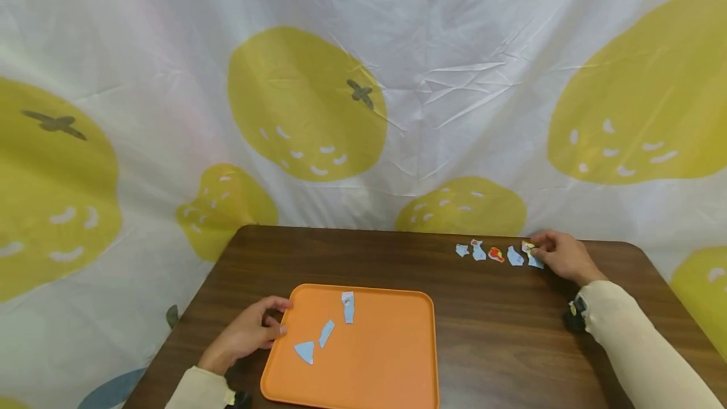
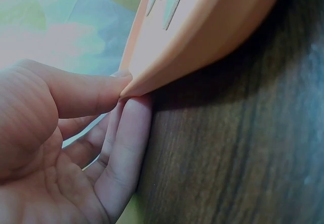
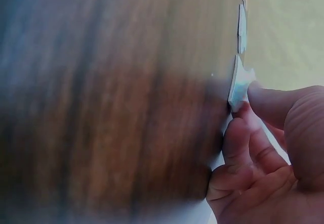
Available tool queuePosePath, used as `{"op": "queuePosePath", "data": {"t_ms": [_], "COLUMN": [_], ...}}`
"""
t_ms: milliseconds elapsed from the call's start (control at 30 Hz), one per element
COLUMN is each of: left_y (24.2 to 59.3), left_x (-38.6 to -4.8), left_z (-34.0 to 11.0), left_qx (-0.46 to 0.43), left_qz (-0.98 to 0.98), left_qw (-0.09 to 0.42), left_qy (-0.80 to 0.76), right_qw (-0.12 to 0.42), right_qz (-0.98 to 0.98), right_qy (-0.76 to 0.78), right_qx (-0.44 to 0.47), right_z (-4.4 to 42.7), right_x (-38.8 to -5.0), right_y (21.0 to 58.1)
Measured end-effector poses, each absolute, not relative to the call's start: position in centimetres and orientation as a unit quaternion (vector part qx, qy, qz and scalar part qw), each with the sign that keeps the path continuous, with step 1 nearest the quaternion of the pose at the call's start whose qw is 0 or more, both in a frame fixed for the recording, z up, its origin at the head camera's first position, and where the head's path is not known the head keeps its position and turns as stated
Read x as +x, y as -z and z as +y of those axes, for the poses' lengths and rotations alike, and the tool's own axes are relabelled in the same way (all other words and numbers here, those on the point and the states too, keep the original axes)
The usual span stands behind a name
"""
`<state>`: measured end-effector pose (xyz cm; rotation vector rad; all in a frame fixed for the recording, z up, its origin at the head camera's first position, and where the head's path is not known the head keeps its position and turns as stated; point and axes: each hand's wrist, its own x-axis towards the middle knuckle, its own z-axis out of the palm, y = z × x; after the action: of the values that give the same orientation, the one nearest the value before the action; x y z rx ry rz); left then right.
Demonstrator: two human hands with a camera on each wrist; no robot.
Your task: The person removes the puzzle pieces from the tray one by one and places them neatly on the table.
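Note:
An orange tray (image 1: pixel 380 358) lies on the table, its left rim pinched between thumb and fingers of my left hand (image 1: pixel 247 333), as the left wrist view shows at the tray edge (image 2: pixel 177 57). On the tray are three pale blue paper pieces, one upright strip (image 1: pixel 348 308), a slanted strip (image 1: pixel 326 333) and a triangle (image 1: pixel 305 352). At the far right my right hand (image 1: pixel 562 256) holds the rightmost piece (image 1: pixel 535 261) of a row between thumb and fingers; this piece (image 3: pixel 238 85) looks tilted in the right wrist view.
Left of the right hand, in a row near the table's back edge, lie a red piece (image 1: pixel 496 254) and pale blue pieces (image 1: pixel 515 256), (image 1: pixel 479 251) among others. The brown table (image 1: pixel 500 333) meets a white curtain (image 1: pixel 431 131) with yellow fruit prints behind it.

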<state>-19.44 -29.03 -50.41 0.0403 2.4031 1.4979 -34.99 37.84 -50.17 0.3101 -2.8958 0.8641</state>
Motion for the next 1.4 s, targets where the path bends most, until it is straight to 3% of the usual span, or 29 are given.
{"op": "queuePosePath", "data": {"t_ms": [767,1400], "left_y": [50.5,50.5], "left_x": [-19.6,-19.4], "left_z": [-28.9,-29.0], "left_qx": [0.013,0.016], "left_qz": [0.839,0.838], "left_qw": [0.159,0.152], "left_qy": [-0.521,-0.524], "right_qw": [0.055,0.070], "right_qz": [-0.943,-0.923], "right_qy": [-0.309,-0.337], "right_qx": [0.111,0.172], "right_z": [36.8,30.1], "right_x": [-33.5,-31.6], "right_y": [49.0,47.4]}}
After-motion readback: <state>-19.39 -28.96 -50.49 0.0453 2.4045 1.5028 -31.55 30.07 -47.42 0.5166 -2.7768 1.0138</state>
